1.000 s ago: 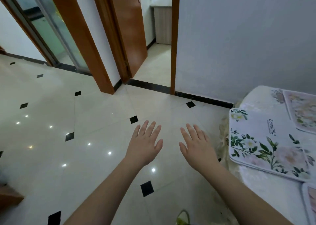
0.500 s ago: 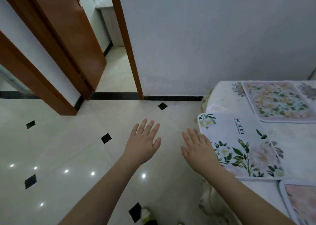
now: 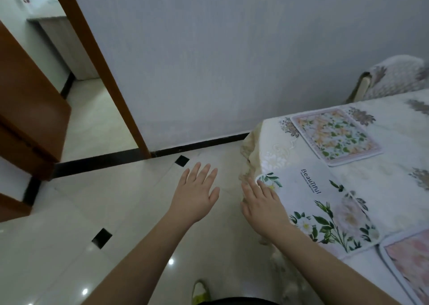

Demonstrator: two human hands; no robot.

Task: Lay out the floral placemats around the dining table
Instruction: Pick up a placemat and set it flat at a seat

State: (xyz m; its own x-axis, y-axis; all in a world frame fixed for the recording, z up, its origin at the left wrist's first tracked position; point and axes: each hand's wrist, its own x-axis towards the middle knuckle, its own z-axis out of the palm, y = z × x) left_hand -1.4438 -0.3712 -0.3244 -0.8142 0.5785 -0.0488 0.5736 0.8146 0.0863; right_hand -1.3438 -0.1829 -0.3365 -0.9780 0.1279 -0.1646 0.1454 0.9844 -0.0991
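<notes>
A pale wall (image 3: 232, 61) and a glossy tiled floor (image 3: 116, 200) with small black diamonds frame the corner of a dining table (image 3: 394, 142) under a white embroidered cloth. The right hand (image 3: 262, 208) hovers with fingers straight and slightly spread, its fingertips over the near corner of the green-leaf placemat (image 3: 325, 211); I cannot tell whether they touch it. The left hand (image 3: 197, 193) hangs flat and empty over the floor, beside the table. Beyond lie an orange-flowered placemat (image 3: 336, 136) and, at the lower edge, a pink placemat (image 3: 411, 263), all flat on the cloth. This looks like straightening a mat already laid; the next move likely calls for a light press or nudge to square it. No containers are in view.
</notes>
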